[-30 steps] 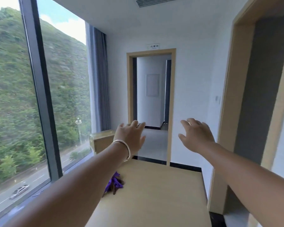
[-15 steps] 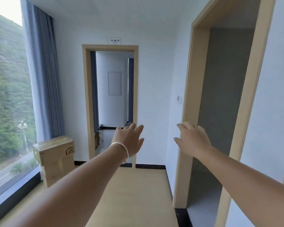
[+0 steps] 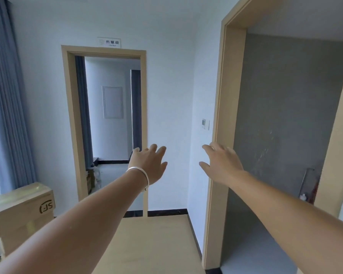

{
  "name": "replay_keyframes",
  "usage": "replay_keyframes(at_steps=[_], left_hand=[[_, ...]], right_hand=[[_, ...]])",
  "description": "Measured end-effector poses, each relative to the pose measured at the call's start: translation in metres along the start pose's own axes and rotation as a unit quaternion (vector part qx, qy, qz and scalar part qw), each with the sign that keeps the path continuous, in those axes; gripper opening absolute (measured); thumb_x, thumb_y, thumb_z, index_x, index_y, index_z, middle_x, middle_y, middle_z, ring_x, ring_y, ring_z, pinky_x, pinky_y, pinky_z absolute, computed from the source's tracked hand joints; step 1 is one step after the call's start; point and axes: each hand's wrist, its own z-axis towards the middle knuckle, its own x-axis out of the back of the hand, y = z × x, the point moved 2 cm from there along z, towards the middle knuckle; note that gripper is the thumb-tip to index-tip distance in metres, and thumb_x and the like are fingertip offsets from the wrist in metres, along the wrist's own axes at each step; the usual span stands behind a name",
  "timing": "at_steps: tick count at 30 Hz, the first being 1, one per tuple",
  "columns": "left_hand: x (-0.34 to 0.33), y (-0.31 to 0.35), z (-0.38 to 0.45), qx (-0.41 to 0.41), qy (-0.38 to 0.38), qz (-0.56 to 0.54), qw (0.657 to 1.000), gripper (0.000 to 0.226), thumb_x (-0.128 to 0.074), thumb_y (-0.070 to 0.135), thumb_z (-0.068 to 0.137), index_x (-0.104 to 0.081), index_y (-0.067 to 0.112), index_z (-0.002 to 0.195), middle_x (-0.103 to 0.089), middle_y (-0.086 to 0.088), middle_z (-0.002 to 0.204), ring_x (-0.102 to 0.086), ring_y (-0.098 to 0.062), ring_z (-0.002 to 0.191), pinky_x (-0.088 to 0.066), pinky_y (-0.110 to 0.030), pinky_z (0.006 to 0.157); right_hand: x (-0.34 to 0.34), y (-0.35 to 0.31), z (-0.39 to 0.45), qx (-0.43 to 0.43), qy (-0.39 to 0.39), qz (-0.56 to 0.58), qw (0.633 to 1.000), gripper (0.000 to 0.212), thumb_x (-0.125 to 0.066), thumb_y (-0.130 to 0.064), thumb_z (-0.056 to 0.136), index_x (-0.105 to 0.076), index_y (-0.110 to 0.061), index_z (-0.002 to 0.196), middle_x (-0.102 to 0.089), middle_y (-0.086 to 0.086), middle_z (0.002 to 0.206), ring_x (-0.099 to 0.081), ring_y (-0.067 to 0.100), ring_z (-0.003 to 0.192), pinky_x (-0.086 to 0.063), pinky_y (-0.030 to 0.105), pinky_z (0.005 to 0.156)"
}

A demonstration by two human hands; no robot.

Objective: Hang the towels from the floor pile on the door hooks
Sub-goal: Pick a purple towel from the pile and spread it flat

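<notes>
Both my arms reach forward at chest height. My left hand (image 3: 150, 165), with a silver bracelet on its wrist, is open with fingers spread and holds nothing. My right hand (image 3: 222, 165) is open too, fingers straight and empty, in front of the near doorway's wooden frame (image 3: 218, 119). No towel, towel pile or door hook shows in this view.
An open doorway (image 3: 107, 125) with a small sign above it lies ahead, leading to another room. A wide opening (image 3: 281, 135) with a grey wall is on the right. A wrapped cardboard box (image 3: 22, 212) stands at the lower left beside grey curtains (image 3: 6, 105). The floor (image 3: 152, 244) is light wood.
The view has swung right: the big window and the purple cloth on the floor have left the frame, and the right doorway has come closer. Both hands stay open and empty.
</notes>
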Motion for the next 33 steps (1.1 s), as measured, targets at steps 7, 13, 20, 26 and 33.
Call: replay_keyframes(at_steps=[7, 13, 20, 26, 33], left_hand=[[-0.07, -0.019, 0.065, 0.001, 0.003, 0.007, 1.0, 0.045, -0.034, 0.049, 0.096, -0.035, 0.026, 0.134, -0.053, 0.001, 0.121, -0.06, -0.024, 0.09, -0.039, -0.036, 0.075], [-0.145, -0.023, 0.116, -0.012, -0.021, -0.001, 1.0, 0.047, -0.033, 0.05, 0.097, -0.031, 0.026, 0.137, -0.052, 0.0, 0.126, -0.061, -0.023, 0.099, -0.044, -0.038, 0.084], [-0.199, -0.036, 0.219, 0.008, -0.014, 0.021, 1.0, 0.045, -0.036, 0.049, 0.096, -0.035, 0.025, 0.135, -0.052, 0.0, 0.125, -0.06, -0.024, 0.1, -0.038, -0.038, 0.084], [-0.244, -0.028, 0.301, 0.027, -0.005, 0.01, 1.0, 0.046, -0.037, 0.048, 0.096, -0.035, 0.026, 0.136, -0.052, 0.0, 0.124, -0.061, -0.025, 0.096, -0.038, -0.037, 0.081], [-0.327, -0.033, 0.356, 0.005, -0.047, 0.025, 0.999, 0.046, -0.034, 0.049, 0.096, -0.034, 0.025, 0.135, -0.052, 0.001, 0.118, -0.061, -0.022, 0.094, -0.041, -0.036, 0.079]], right_hand=[[-0.059, 0.001, 0.067, -0.008, -0.02, -0.002, 1.0, 0.055, -0.04, -0.049, 0.095, -0.032, -0.025, 0.144, -0.035, -0.001, 0.146, -0.038, 0.021, 0.129, -0.031, 0.039, 0.105], [-0.131, 0.016, 0.129, -0.003, -0.048, 0.003, 0.999, 0.055, -0.041, -0.048, 0.095, -0.032, -0.024, 0.143, -0.035, 0.0, 0.146, -0.036, 0.021, 0.131, -0.026, 0.038, 0.109], [-0.179, 0.051, 0.241, 0.013, -0.025, 0.028, 0.999, 0.055, -0.041, -0.047, 0.096, -0.031, -0.023, 0.144, -0.034, 0.002, 0.147, -0.037, 0.022, 0.131, -0.026, 0.039, 0.109], [-0.224, 0.086, 0.32, 0.022, -0.009, 0.039, 0.999, 0.055, -0.042, -0.046, 0.095, -0.032, -0.022, 0.143, -0.035, 0.002, 0.145, -0.038, 0.023, 0.128, -0.026, 0.039, 0.108], [-0.311, 0.109, 0.381, 0.018, -0.064, 0.031, 0.997, 0.054, -0.041, -0.046, 0.096, -0.03, -0.023, 0.144, -0.032, 0.002, 0.148, -0.034, 0.021, 0.133, -0.023, 0.04, 0.111]])
